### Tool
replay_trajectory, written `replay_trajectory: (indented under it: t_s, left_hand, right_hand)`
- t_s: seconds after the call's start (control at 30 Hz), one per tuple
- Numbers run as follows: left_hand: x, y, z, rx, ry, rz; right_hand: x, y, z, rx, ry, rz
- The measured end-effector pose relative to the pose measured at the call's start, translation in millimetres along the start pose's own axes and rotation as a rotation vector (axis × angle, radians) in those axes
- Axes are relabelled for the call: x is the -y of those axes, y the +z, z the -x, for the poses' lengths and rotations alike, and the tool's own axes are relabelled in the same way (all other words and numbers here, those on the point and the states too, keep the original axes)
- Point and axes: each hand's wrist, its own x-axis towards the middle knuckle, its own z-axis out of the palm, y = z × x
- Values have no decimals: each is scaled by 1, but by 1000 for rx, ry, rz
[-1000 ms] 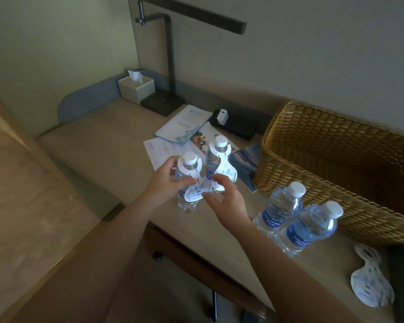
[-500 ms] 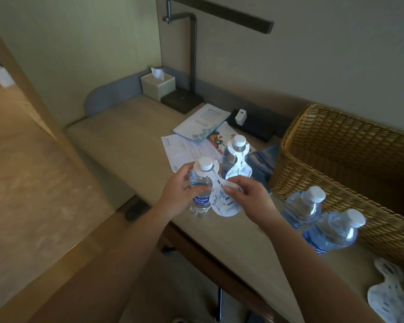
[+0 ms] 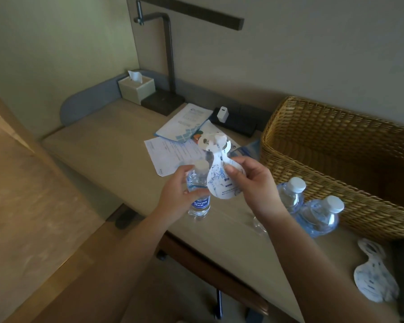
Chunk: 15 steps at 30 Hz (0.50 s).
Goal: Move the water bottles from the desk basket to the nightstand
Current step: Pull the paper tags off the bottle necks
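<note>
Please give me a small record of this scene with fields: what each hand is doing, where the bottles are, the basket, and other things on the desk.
left hand: grips an upright water bottle standing on the desk
right hand: pinches a paper neck tag, off that bottle's cap
other bottles: two on the desk beside the wicker basket
basket contents: no bottles visible inside
loose tag: lies flat, near desk edge
also on desk: papers, tissue box, lamp base
</note>
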Motion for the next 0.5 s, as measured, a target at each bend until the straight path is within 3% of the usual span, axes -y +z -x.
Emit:
replay_trajectory:
  t_s: [0.3, 0.5]
  left_hand:
    - [-7, 59, -6, 113, 58, 5]
    - [-14, 92, -9, 130, 144, -34]
  right_hand:
    - [28, -113, 79, -511, -61, 114]
    - [-13, -193, 141, -925, 152, 223]
